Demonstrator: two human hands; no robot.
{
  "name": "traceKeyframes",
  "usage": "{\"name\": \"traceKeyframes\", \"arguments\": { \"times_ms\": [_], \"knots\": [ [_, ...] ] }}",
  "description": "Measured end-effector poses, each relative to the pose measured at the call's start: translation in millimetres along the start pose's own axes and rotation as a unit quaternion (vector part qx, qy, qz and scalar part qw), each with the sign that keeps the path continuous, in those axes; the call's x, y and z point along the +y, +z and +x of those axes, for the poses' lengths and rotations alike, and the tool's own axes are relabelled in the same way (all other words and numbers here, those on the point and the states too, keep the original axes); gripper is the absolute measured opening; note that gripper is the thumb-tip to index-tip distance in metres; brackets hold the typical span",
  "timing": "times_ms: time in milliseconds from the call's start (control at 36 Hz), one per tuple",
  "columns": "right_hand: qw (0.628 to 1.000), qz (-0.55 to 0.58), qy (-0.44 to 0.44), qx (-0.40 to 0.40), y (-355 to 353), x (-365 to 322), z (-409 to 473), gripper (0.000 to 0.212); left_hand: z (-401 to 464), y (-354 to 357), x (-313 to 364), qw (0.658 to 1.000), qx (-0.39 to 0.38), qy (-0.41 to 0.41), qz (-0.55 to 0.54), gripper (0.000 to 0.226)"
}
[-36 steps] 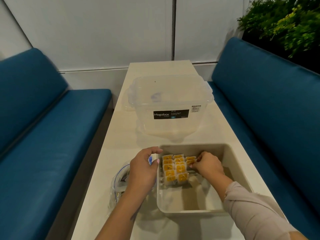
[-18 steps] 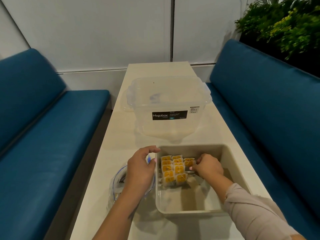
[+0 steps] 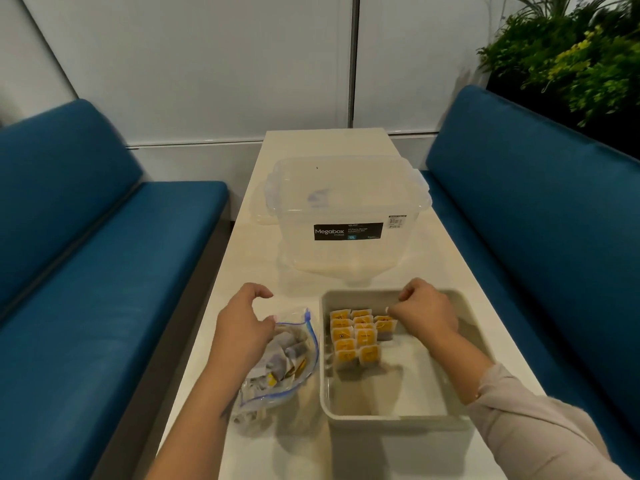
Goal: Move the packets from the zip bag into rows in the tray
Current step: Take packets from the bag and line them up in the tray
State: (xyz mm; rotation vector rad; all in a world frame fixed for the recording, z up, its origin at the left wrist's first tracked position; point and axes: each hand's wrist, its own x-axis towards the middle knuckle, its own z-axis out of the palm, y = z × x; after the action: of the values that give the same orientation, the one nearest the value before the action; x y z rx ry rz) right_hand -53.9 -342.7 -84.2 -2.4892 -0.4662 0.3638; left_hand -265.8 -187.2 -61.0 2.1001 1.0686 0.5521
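A beige tray (image 3: 394,420) sits on the table's near right. Yellow-labelled packets (image 3: 353,336) stand inside it at the far left: two full rows and a short third one (image 3: 383,323). Left of the tray lies a clear zip bag (image 3: 294,362) with a blue zip, its mouth open and several packets inside. My left hand (image 3: 242,327) hovers over the bag's far left edge, fingers loosely curled and holding nothing, the thumb near the zip. My right hand (image 3: 427,313) is curled above the tray's far right, its thumb beside the short row. I see no packet in it.
A clear lidded Megabox container (image 3: 346,202) stands on the white table (image 3: 485,323) just beyond the tray. Blue benches (image 3: 104,271) run along both sides of the table. A green plant (image 3: 571,57) is at the far right.
My left hand has moved left off the tray's rim and uncovered the zip bag. My right hand has lifted up and to the right from the short third row.
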Motion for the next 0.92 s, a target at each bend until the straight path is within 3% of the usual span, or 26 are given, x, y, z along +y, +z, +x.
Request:
{"name": "traceKeyframes", "arguments": {
  "times_ms": [83, 139, 306, 472, 639, 750, 917],
  "knots": [
    [0.999, 0.032, -0.036, -0.008, -1.5, -19.4, -9.8, 0.018, -3.2, -3.8, -17.6, 0.996, -0.048, -0.054, 0.050, 0.057],
    [0.996, 0.054, -0.069, -0.012, 0.4, -31.6, -16.8, 0.019, -6.7, -1.5, -28.0, 0.992, -0.068, -0.080, 0.075, 0.062],
    [0.977, 0.070, -0.181, -0.090, 16.7, -64.3, -43.2, 0.005, -11.3, 5.9, -47.8, 0.991, -0.053, -0.103, 0.064, 0.037],
    [0.931, -0.067, -0.306, -0.190, 43.8, -88.4, -72.3, 0.018, -15.1, 6.5, -51.4, 0.994, -0.032, -0.102, 0.027, 0.035],
    [0.845, -0.237, -0.440, -0.191, 88.5, -101.8, -89.8, 0.030, -14.6, 3.9, -47.9, 0.993, -0.035, -0.110, -0.013, 0.037],
    [0.823, -0.299, -0.455, -0.161, 116.9, -104.7, -93.7, 0.022, -16.5, 2.4, -46.6, 0.992, -0.042, -0.109, -0.039, 0.033],
    [0.842, -0.295, -0.425, -0.155, 124.1, -103.3, -87.7, 0.025, -18.2, -1.0, -48.4, 0.993, -0.058, -0.098, -0.035, 0.032]
  ]
}}
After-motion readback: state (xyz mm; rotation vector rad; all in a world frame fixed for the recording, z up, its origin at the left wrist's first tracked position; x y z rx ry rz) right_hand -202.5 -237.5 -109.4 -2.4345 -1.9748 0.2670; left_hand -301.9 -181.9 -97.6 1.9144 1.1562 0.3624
